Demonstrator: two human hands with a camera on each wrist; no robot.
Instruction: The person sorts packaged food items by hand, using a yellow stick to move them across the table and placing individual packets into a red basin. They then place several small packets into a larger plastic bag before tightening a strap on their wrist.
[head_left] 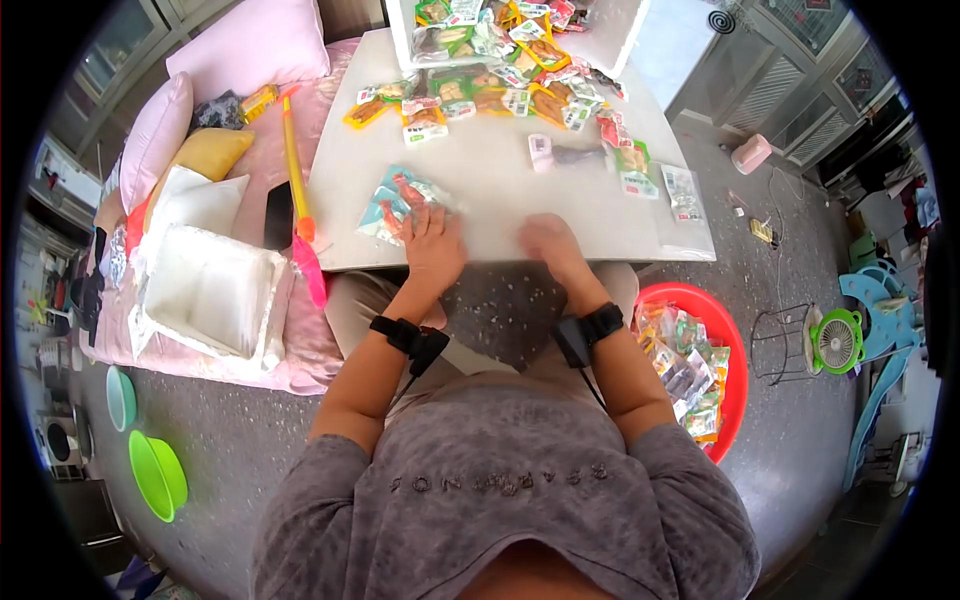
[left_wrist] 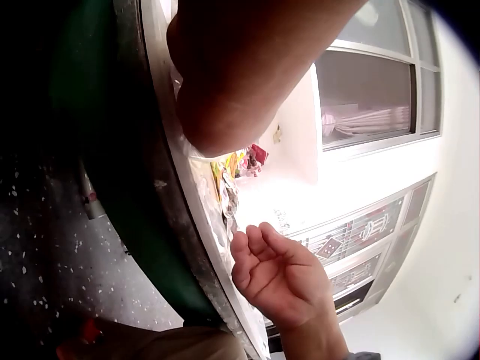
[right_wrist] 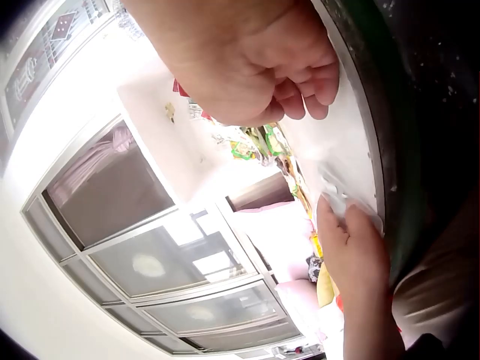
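Head view: one light-topped table [head_left: 480, 180], a person seated at it, both hands over its near edge.

Item, clear packet with reddish contents [head_left: 378, 213]: lies flat on the table's near left part, partly under the left hand.
Item, left hand [head_left: 435, 248]: palm down, fingers extended and slightly apart, resting on the packet's right side; no curled grip on it shows.
Item, right hand [head_left: 548, 240]: near the table's front edge, well apart from the packet, blurred here; in the left wrist view its fingers bend loosely, palm exposed, with nothing held.
Item, white foam box [head_left: 632, 30]: at the table's far end, filled with coloured food packets, more of them spilling out before its mouth.
Item, packet with green trim [head_left: 636, 170]: right part of the table, beside a whitish packet [head_left: 683, 195] near the right edge.
Item, red basin [head_left: 738, 350]: on the floor at the person's right, holding a heap of packets.
Item, white foam tray [head_left: 268, 300]: on the pink bedding at left.
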